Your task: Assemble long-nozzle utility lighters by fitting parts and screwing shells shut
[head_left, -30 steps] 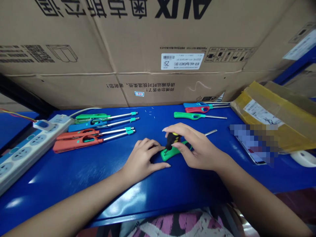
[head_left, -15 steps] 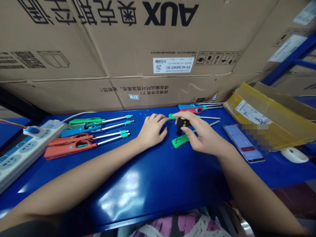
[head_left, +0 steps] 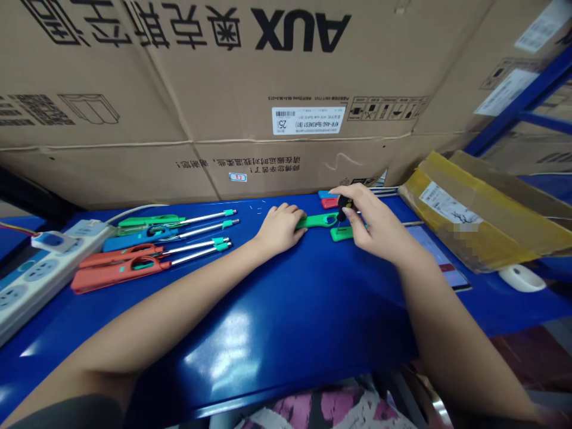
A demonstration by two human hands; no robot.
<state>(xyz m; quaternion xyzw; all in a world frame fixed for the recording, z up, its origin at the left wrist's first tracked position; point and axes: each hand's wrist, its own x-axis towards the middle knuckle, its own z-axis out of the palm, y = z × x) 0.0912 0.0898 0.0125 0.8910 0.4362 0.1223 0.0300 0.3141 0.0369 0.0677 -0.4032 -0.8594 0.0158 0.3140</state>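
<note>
My left hand is closed on the handle end of a green long-nosed lighter lying on the blue table. My right hand grips a small black and yellow screwdriver, held upright with its tip down by a second green lighter. That second lighter lies partly under my right hand. A blue lighter and a red lighter lie just behind, close to the cardboard box.
Several finished lighters, green, blue and orange, lie in a row at the left. A white power strip is at the far left. A phone, a yellow-taped parcel and a white mouse are at the right. Big cardboard boxes wall the back.
My left hand left the first green lighter, reached to the back and took a second green lighter. My right hand moved back with the screwdriver; the first lighter has shifted rearward.
</note>
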